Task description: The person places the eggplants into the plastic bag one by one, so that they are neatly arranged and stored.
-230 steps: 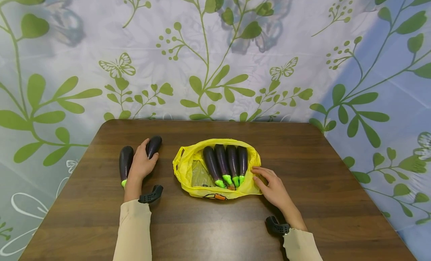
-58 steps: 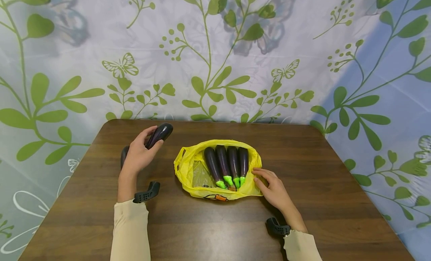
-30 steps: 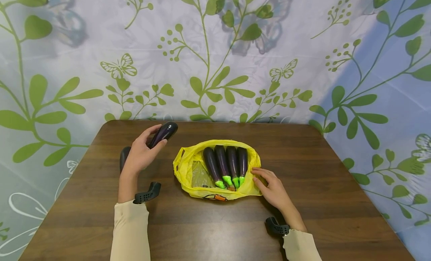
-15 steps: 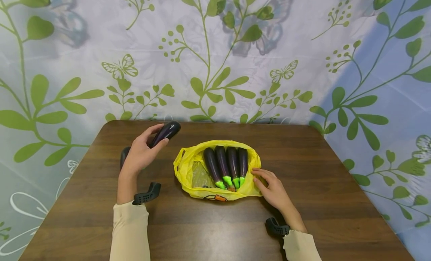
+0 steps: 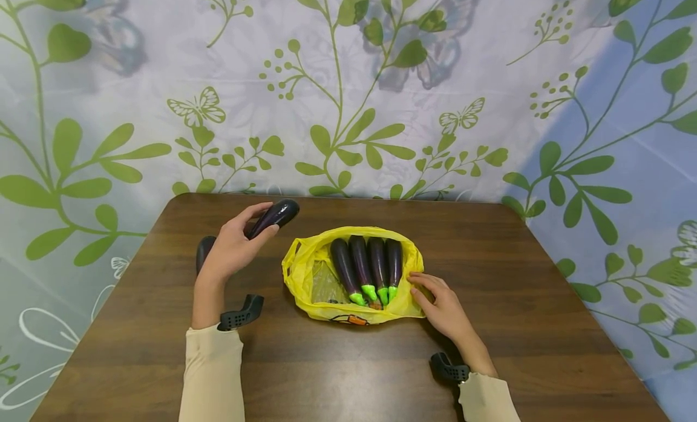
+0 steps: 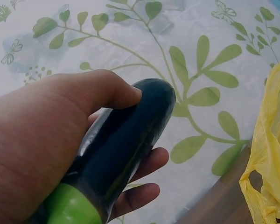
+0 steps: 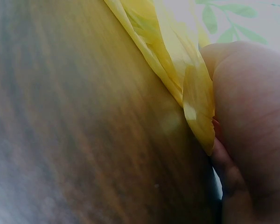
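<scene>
My left hand (image 5: 233, 245) grips an eggplant (image 5: 278, 216) above the table, left of a yellow plastic bag (image 5: 298, 276). In the left wrist view, the thumb lies along the dark eggplant (image 6: 130, 126) and fingers come round its far side; part of its bright green cap (image 6: 72, 205) shows. Inside the bag, several eggplants (image 5: 376, 258) lie side by side with green caps toward me. My right hand (image 5: 443, 304) holds the bag's right edge; in the right wrist view, yellow plastic (image 7: 198, 102) runs in between thumb and fingers.
Another eggplant (image 5: 204, 249) lies on the wooden table (image 5: 337, 373), mostly hidden behind the left hand and forearm. A patterned cloth backdrop (image 5: 348, 107) stands along the table's far edge. The bag's left handle loop (image 5: 290, 258) sticks out toward the left hand.
The left hand, first on the eggplant at the table's left, has raised it and moved slightly right toward the bag. The right hand and the bag have stayed in place.
</scene>
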`<action>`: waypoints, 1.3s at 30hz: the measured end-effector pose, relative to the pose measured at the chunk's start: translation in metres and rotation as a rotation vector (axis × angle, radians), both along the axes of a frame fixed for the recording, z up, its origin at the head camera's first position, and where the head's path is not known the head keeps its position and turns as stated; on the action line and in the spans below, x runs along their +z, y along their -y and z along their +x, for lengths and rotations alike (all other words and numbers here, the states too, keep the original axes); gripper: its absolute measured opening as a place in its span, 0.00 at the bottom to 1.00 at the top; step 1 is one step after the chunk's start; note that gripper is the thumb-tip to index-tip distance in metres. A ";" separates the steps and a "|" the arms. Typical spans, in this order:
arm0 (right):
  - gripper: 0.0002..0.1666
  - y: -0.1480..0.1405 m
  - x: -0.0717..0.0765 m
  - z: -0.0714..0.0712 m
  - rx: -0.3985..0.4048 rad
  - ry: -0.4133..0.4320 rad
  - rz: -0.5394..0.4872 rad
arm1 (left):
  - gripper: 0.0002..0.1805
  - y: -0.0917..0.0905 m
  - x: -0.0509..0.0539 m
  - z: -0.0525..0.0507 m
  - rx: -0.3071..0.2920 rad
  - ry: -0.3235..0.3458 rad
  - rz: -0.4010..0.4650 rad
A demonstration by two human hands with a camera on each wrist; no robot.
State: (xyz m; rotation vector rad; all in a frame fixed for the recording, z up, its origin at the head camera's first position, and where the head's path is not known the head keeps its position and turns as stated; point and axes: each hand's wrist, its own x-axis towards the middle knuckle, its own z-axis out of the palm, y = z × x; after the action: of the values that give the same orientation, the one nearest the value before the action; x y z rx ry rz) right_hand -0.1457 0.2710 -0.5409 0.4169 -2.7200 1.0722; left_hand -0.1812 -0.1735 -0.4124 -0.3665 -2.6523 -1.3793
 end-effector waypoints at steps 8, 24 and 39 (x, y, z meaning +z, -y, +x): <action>0.19 0.000 0.000 0.001 -0.004 0.007 0.001 | 0.32 -0.004 0.001 -0.001 -0.035 0.020 -0.040; 0.18 0.002 0.003 0.001 -0.005 0.001 0.007 | 0.33 -0.009 0.000 -0.002 -0.071 0.045 -0.043; 0.18 0.002 0.002 0.002 -0.005 0.007 0.003 | 0.32 -0.011 0.000 -0.003 -0.110 0.071 -0.040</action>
State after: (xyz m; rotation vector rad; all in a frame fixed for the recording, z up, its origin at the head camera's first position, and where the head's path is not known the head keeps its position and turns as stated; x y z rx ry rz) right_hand -0.1441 0.2694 -0.5385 0.4072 -2.7278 1.0708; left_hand -0.1844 -0.1623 -0.4126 -0.4828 -2.7587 -1.3969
